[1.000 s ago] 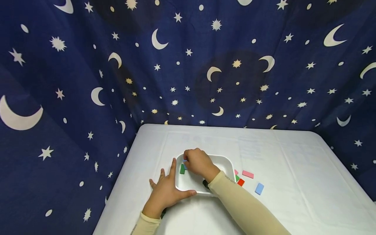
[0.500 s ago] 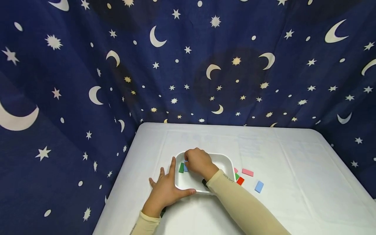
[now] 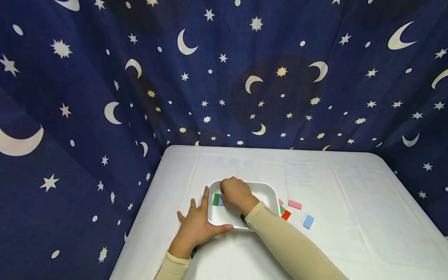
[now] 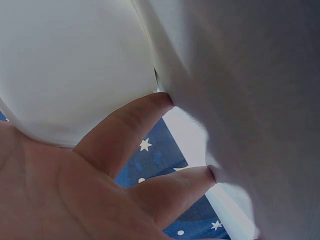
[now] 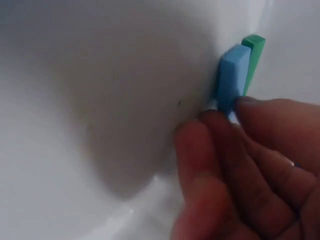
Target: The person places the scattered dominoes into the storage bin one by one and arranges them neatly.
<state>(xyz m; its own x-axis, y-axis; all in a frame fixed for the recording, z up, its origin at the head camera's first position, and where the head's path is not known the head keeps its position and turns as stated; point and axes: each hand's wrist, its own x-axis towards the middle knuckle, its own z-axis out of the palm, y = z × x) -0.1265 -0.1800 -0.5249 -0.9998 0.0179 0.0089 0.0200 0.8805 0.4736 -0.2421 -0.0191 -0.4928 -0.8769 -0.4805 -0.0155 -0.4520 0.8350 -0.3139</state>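
A white tray (image 3: 269,188) stands on the table. My left hand (image 3: 197,230) is spread at its near left corner, thumb along the front wall and index finger along the left side. In the left wrist view, the fingers (image 4: 125,127) lie against the outside of the tray. My right hand (image 3: 239,194) reaches inside, its thumb and fingers pinching the lower end of a blue block (image 5: 233,75). Right beside that block stands a green block (image 5: 255,50), also seen at the tray's left side in the head view. Part of the blue block is hidden by the fingers.
To the tray's right lie loose blocks: a pink block (image 3: 295,204), a red block (image 3: 286,215) and a light blue block (image 3: 308,221). A green block (image 3: 282,209) and another pink piece are partly hidden by the tray wall. A starry curtain (image 3: 224,77) surrounds the table (image 3: 350,186).
The blue and green blocks have shifted slightly and now stand side by side. My right hand stays almost in place; my left hand keeps its position. The head view has tilted a little.
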